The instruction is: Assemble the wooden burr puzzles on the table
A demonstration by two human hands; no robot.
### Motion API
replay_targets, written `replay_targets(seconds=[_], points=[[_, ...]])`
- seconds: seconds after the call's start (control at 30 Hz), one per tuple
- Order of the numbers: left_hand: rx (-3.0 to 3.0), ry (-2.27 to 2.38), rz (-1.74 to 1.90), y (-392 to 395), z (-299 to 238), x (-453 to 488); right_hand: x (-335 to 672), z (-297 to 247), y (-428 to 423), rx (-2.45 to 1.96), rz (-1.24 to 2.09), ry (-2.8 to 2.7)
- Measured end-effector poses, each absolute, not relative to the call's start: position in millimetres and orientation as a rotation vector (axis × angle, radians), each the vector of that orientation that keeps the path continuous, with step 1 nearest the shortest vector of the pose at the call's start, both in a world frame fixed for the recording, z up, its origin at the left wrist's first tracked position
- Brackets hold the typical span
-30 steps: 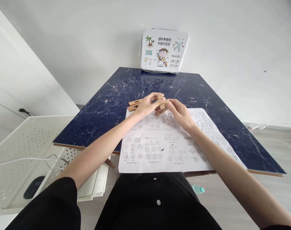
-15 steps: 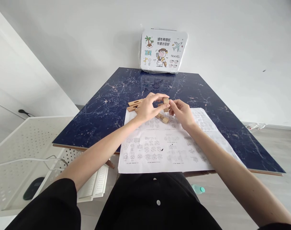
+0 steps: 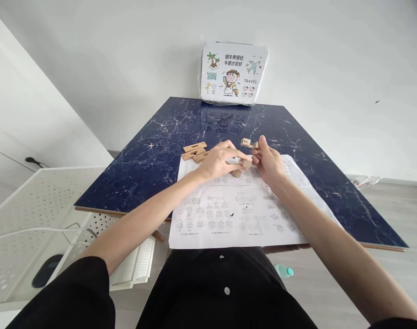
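My left hand (image 3: 221, 161) reaches down over the instruction sheet (image 3: 243, 214), its fingers closed on a small wooden puzzle piece (image 3: 244, 163) that rests on the paper. My right hand (image 3: 268, 161) is raised slightly beside it and pinches another notched wooden piece (image 3: 247, 143) held above the table. One more small wooden piece (image 3: 236, 173) lies on the sheet under my left hand. Three flat wooden bars (image 3: 195, 151) lie on the dark blue marble table (image 3: 153, 151) just left of my left hand.
A white illustrated box (image 3: 233, 73) in plastic leans against the wall at the table's far edge. A white perforated rack (image 3: 37, 219) with a cable and a dark object stands at my left. A small teal bottle (image 3: 284, 271) lies on the floor.
My hands have parted: the right hand lifted one wooden piece up and to the right, while the left hand dropped onto the paper and took hold of another piece there.
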State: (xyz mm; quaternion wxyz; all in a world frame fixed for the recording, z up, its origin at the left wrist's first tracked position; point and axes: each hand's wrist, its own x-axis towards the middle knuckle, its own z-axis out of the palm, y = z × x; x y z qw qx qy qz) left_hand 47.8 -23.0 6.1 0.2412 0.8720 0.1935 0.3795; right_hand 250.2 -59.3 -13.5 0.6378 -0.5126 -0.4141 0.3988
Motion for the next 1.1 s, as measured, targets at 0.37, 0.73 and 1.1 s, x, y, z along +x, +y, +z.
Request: replay_targets(seconds=[0.37,0.73,1.1], points=[[2.4,1.012,1.089,5.8,-9.1,42.4,243.7,-18.8,-61.7,-1.462,0.507,-1.276],[2.612,0.974,0.997,7.5,-21.1,41.3,232.7,-11.3,-74.1,-1.411,0.548,-1.815],[2.55,0.744,0.966,-9.7,-0.8,44.4,232.5,-12.9,-75.2,-1.234,0.618,-1.733]])
